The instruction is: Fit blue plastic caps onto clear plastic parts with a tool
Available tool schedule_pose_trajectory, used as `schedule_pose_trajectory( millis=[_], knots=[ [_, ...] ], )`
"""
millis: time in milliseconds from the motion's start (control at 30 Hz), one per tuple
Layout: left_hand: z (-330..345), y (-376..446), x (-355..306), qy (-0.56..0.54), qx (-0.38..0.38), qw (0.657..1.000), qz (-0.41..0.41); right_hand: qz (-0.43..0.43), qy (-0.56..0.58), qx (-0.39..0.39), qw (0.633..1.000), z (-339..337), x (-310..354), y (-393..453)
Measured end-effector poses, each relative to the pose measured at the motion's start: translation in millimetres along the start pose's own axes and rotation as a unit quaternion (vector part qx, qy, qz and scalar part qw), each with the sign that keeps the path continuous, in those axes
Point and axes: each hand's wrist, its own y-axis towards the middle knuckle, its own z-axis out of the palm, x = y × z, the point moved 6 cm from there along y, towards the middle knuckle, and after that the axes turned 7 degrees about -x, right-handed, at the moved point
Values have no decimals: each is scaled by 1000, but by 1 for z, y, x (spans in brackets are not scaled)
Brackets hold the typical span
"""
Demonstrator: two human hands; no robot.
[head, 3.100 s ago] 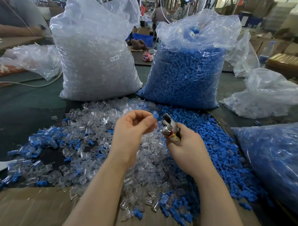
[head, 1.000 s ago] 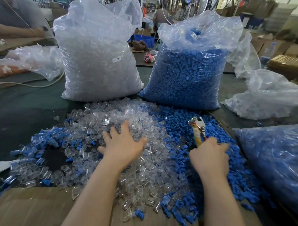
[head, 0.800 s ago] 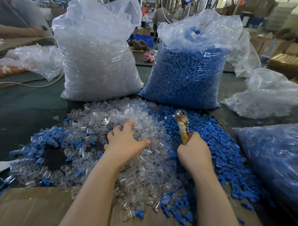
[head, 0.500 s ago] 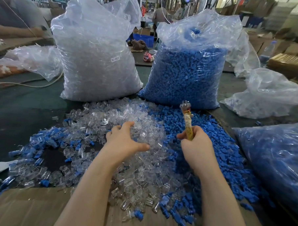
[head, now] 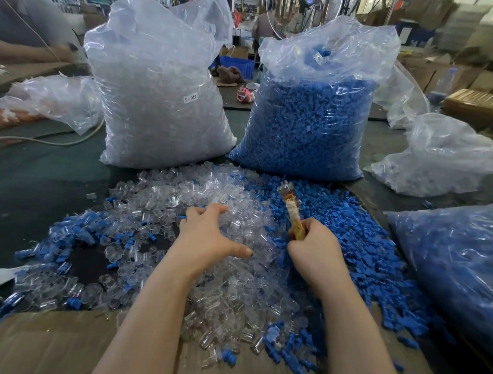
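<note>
Two bare forearms; left hand [head: 206, 236] and right hand [head: 316, 246] ungloved, no sleeves.

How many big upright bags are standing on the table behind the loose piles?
2: the bag of clear plastic parts at left, and the bag of blue plastic caps beside it at right. Slumped bags lie off to the sides.

Left forearm: bare, reaching forward from the lower edge of the frame.
Left hand [head: 209, 236]: palm down, fingers spread and bent at the knuckles, fingertips lowered, thumb stretched out toward the right.
Right forearm: bare, angled inward from the lower right.
Right hand [head: 317, 249]: back facing up, fingers curled into a fist around a slim handle that juts up and forward.
</note>
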Motion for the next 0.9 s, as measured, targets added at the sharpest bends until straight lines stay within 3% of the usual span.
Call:
schedule_pose_trajectory(
  millis=[167, 467, 700, 900],
  knots=[
    [-1, 0, -1, -11, -4, 1000, 0, -11, 79, -20, 997, -2, 2, 2],
    [-4, 0, -3, 7, -33, 999, 21, -40, 57, -64, 996, -18, -4, 3],
    [-8, -2, -13, 23, -114, 988, 100, -81, 16, -47, 995, -8, 5, 1],
    [2, -5, -25, 85, -150, 973, 151, -91, -49, -84, 991, -1, 5, 2]
  ],
)
